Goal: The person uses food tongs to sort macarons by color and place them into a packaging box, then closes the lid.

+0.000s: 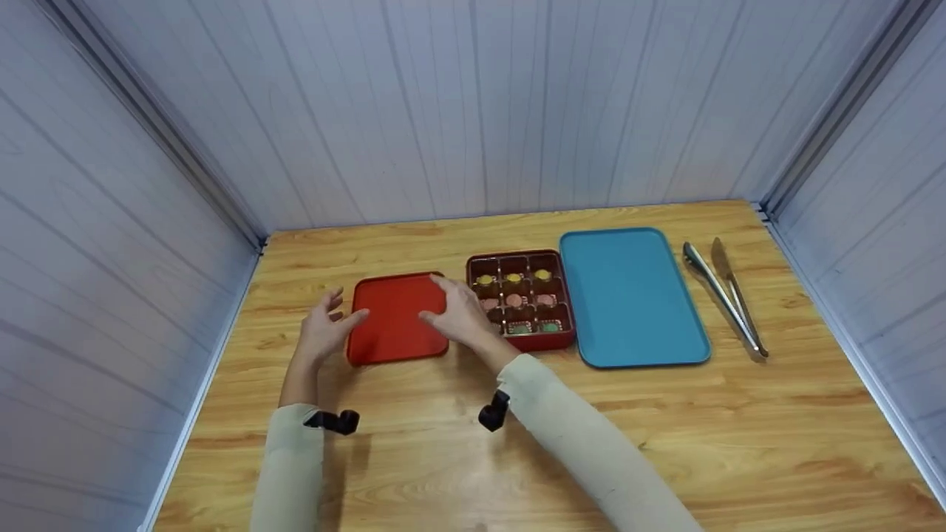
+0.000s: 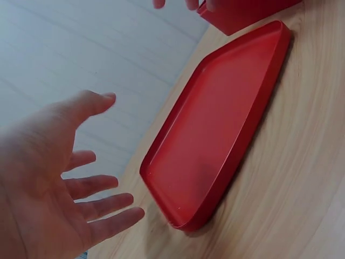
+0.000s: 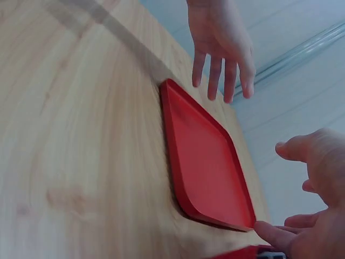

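Observation:
A shallow red lid-like tray (image 1: pixel 397 319) with a raised rim lies on the wooden table. My left hand (image 1: pixel 322 329) hovers at its left side, fingers spread and apart from it in the left wrist view. Over the right edge of the red tray is my right hand (image 1: pixel 460 313), thumb and fingers parted, holding nothing; whether a fingertip touches the rim I cannot tell. Just right of that hand stands a dark red box (image 1: pixel 538 341) with a clear divided insert. Yellow, pink and green pieces sit in its compartments, the lower left ones partly hidden by the hand.
A blue tray (image 1: pixel 634 299) lies against the box's right side. Farther right are metal tongs (image 1: pixel 720 295) and a knife-like utensil (image 1: pixel 732 277), side by side and meeting at their lower ends. White panel walls (image 1: pixel 473 111) border the table at the back and both sides.

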Available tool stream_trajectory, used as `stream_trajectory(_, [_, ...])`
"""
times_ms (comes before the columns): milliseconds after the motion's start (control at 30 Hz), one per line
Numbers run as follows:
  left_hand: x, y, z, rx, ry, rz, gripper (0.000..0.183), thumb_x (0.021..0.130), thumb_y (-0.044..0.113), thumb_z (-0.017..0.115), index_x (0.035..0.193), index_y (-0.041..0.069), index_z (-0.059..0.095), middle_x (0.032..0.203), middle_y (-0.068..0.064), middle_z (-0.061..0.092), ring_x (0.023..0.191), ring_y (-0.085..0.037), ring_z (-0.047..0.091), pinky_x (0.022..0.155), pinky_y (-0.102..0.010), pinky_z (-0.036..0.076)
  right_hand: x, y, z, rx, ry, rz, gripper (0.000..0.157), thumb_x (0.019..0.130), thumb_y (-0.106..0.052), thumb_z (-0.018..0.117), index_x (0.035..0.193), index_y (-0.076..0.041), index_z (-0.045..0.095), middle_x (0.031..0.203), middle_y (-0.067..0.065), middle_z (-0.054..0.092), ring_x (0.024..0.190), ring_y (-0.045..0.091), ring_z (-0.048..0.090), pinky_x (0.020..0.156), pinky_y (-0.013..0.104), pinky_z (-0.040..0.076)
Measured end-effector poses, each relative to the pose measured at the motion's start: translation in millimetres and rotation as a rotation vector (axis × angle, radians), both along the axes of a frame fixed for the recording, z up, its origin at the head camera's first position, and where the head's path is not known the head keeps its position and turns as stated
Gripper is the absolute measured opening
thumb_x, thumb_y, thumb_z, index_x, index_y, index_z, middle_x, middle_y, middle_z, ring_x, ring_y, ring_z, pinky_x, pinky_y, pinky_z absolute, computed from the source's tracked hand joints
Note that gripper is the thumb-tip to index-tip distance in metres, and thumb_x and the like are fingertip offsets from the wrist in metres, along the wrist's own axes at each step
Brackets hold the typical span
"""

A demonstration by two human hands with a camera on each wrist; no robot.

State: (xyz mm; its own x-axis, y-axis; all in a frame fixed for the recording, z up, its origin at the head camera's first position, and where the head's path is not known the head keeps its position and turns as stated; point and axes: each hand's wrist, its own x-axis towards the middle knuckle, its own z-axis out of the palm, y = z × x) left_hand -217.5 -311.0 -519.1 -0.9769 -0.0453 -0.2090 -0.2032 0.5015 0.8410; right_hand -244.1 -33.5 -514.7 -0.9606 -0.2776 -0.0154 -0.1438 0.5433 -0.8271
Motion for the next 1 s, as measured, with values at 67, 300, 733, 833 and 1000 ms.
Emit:
stream_trajectory(67, [-1.0,2,-1.5,0.001,-0.008,0.007,0.092,0.112,0.04,0.071,0.18,0.006,0.02,0.186,-0.028,0.026,0.17,-0.05,0.034,0.138,-0.064,0.039,-2.6,-5,-7.4,-0.008,-0.017,-0.016,0.077,0.102,-0.021,0.084,0.17,-0.012,0.05,0.175,0.02,0.051,0.163,0.044,0.048,0.136,0.062,0.042])
stream_trajectory(300, [-4.5,11,-13.3,0.01,-0.006,0.064,0.088,0.111,0.03,0.073,0.178,0.002,0.025,0.183,-0.032,0.029,0.167,-0.051,0.039,0.137,-0.062,0.041,-25.3,-25,-57.8,0.042,-0.035,-0.052,0.088,0.099,-0.03,0.088,0.174,-0.018,0.044,0.178,0.02,0.046,0.166,0.041,0.045,0.138,0.056,0.041])
stream_trajectory(733, [-39.1,-19,-93.6,-0.049,0.018,0.08,0.117,0.091,0.064,0.089,0.177,0.007,0.034,0.174,-0.03,0.048,0.16,-0.048,0.05,0.131,-0.06,0.048,-4.2,-29,-48.4,0.028,-0.167,0.001,0.087,0.102,-0.02,0.083,0.176,-0.011,0.038,0.181,0.02,0.041,0.175,0.041,0.028,0.145,0.056,0.029])
stream_trajectory(833, [-38.4,-20,-92.8,-0.066,0.027,0.084,0.112,0.093,0.059,0.089,0.176,0.006,0.035,0.172,-0.032,0.05,0.158,-0.049,0.053,0.129,-0.059,0.052,-1.8,-29,-45.8,0.021,-0.162,0.009,0.086,0.102,-0.019,0.082,0.176,-0.01,0.039,0.181,0.02,0.042,0.174,0.04,0.03,0.144,0.055,0.03])
stream_trajectory(1000, [-21.0,-6,-60.6,-0.063,0.04,0.1,0.103,0.096,0.048,0.09,0.173,0.003,0.04,0.168,-0.033,0.053,0.153,-0.048,0.057,0.122,-0.052,0.057,-2.6,-31,-44.6,0.001,-0.132,-0.014,0.082,0.101,-0.018,0.081,0.174,-0.01,0.043,0.178,0.021,0.047,0.17,0.039,0.039,0.141,0.053,0.037])
